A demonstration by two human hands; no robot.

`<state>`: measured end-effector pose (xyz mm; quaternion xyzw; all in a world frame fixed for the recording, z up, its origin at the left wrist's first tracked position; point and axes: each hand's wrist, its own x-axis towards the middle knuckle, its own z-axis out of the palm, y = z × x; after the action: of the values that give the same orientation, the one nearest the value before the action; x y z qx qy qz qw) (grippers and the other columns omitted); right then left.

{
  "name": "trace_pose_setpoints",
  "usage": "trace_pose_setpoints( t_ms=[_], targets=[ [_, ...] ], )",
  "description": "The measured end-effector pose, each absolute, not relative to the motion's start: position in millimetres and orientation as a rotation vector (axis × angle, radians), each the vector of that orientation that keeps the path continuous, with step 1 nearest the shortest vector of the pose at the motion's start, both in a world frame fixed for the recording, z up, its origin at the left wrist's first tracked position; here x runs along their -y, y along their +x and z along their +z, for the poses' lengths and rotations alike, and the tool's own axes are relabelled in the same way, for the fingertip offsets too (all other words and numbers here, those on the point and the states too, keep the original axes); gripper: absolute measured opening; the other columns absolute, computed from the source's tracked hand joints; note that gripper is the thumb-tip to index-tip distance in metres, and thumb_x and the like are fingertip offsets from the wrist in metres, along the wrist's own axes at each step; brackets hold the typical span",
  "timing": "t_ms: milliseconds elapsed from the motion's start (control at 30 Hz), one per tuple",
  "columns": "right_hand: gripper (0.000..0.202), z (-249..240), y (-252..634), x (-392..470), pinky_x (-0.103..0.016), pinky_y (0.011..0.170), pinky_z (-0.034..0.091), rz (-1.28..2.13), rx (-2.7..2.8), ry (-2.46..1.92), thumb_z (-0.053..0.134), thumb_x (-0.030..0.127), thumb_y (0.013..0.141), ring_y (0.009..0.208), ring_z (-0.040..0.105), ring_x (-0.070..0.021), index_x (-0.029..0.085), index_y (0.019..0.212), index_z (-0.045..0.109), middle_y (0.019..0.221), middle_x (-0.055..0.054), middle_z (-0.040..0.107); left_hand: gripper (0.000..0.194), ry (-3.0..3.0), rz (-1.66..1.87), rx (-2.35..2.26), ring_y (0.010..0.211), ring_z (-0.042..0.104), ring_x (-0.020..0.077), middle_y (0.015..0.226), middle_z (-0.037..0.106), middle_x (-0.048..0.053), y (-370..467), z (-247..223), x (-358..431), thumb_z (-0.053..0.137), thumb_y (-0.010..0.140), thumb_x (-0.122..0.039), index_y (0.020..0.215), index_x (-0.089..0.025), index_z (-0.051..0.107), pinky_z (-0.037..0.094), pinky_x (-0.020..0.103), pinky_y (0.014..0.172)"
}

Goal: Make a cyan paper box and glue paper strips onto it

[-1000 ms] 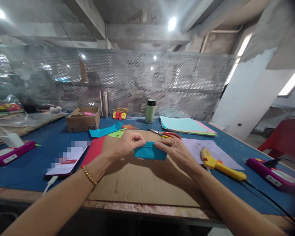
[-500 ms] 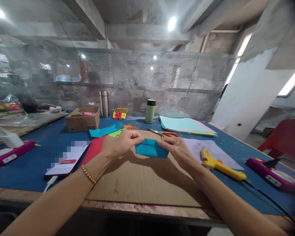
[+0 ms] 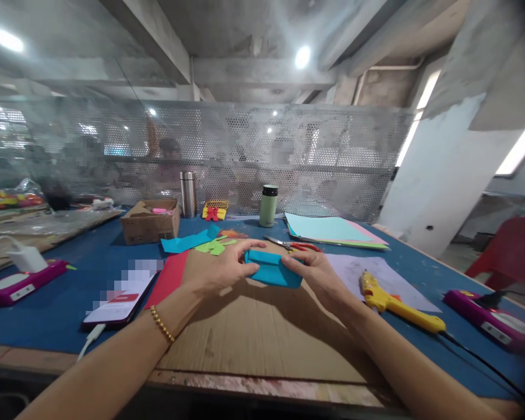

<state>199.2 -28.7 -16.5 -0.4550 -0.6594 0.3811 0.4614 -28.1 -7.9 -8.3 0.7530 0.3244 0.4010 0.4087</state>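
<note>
Both hands hold a folded piece of blue paper (image 3: 273, 275) above a brown cardboard sheet (image 3: 262, 344). My left hand (image 3: 231, 265) pinches its left end, thumb in front and fingers behind. At the upper right edge, my right hand (image 3: 312, 271) grips it with the thumb on the front face. A folded strip runs along the paper's top. Behind the hands lie scissors (image 3: 276, 241) and red-handled pliers (image 3: 305, 247). Green paper scraps (image 3: 214, 246) and a larger blue paper piece (image 3: 190, 239) are beyond my left hand, near red paper (image 3: 168, 280).
At right, a yellow glue gun (image 3: 398, 306) rests partly on lilac paper (image 3: 339, 271). A phone (image 3: 122, 297) lies left. Farther back stand a cardboard box (image 3: 151, 224), a steel flask (image 3: 188, 195), a green bottle (image 3: 268, 209) and a paper stack (image 3: 332, 228). Purple power strips (image 3: 490, 318) flank the table.
My left hand has shifted its grip from the top edge to the left end of the blue paper, fingers now behind it. The view has tilted slightly upward.
</note>
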Motion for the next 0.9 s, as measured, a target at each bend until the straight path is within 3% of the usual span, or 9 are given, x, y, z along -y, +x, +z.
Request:
trace_pose_setpoints(
  t_ms=[167, 300, 533, 633, 800, 900],
  targets=[
    [0.039, -10.5, 195.2, 29.9, -0.035, 0.077, 0.051, 0.751, 1.800, -1.151, 0.062, 0.052, 0.088, 0.085, 0.065, -0.0218, 0.018, 0.101, 0.075, 0.099, -0.009, 0.075, 0.051, 1.837, 1.046, -0.910, 0.093, 0.061, 0.0191, 0.114, 0.067, 0.009, -27.3, -4.5, 14.2, 0.061, 0.077, -0.014, 0.128, -0.018, 0.062, 0.049, 0.029, 0.075],
    [0.037, -9.5, 195.9, 28.2, -0.042, 0.094, 0.050, 0.373, 1.882, -1.162, 0.069, 0.040, 0.082, 0.107, 0.066, -0.0265, 0.021, 0.113, 0.071, 0.117, -0.010, 0.074, 0.047, 1.775, 1.105, -0.964, 0.097, 0.061, 0.0195, 0.111, 0.068, 0.008, -25.3, -3.4, 16.2, 0.063, 0.075, -0.010, 0.121, -0.018, 0.066, 0.051, 0.026, 0.073],
    [0.022, -6.3, 194.0, 38.6, -0.035, 0.083, 0.054, 0.177, 2.030, -1.178, 0.059, 0.030, 0.090, 0.094, 0.068, -0.0221, 0.022, 0.106, 0.071, 0.105, -0.008, 0.075, 0.051, 1.596, 1.003, -0.938, 0.058, 0.059, 0.0085, 0.107, 0.063, 0.007, -22.6, -6.1, 15.7, 0.062, 0.079, -0.014, 0.129, -0.017, 0.058, 0.051, 0.022, 0.047],
    [0.022, -3.8, 191.7, 41.7, -0.035, 0.081, 0.053, 0.124, 2.047, -1.194, 0.055, 0.031, 0.094, 0.090, 0.068, -0.0216, 0.022, 0.104, 0.072, 0.102, -0.008, 0.075, 0.053, 1.578, 1.024, -0.943, 0.061, 0.061, 0.0087, 0.110, 0.061, 0.008, -22.1, -3.7, 17.9, 0.063, 0.077, -0.012, 0.130, -0.016, 0.057, 0.054, 0.023, 0.049],
    [0.026, -4.7, 192.2, 39.0, -0.033, 0.076, 0.051, 0.106, 2.032, -1.195, 0.051, 0.034, 0.095, 0.084, 0.065, -0.0203, 0.020, 0.098, 0.073, 0.092, -0.007, 0.074, 0.057, 1.656, 0.957, -1.052, 0.055, 0.065, 0.0114, 0.087, 0.065, 0.002, -23.6, 1.3, 24.8, 0.059, 0.080, -0.012, 0.136, -0.019, 0.054, 0.049, 0.022, 0.050],
    [0.027, -7.3, 194.3, 35.2, -0.030, 0.070, 0.050, 0.137, 2.010, -1.192, 0.050, 0.036, 0.096, 0.079, 0.064, -0.0191, 0.021, 0.092, 0.073, 0.088, -0.005, 0.074, 0.056, 1.739, 0.965, -1.103, 0.060, 0.066, 0.0133, 0.084, 0.068, 0.001, -25.3, 6.3, 30.1, 0.060, 0.078, -0.013, 0.134, -0.021, 0.057, 0.048, 0.022, 0.053]
  ],
)
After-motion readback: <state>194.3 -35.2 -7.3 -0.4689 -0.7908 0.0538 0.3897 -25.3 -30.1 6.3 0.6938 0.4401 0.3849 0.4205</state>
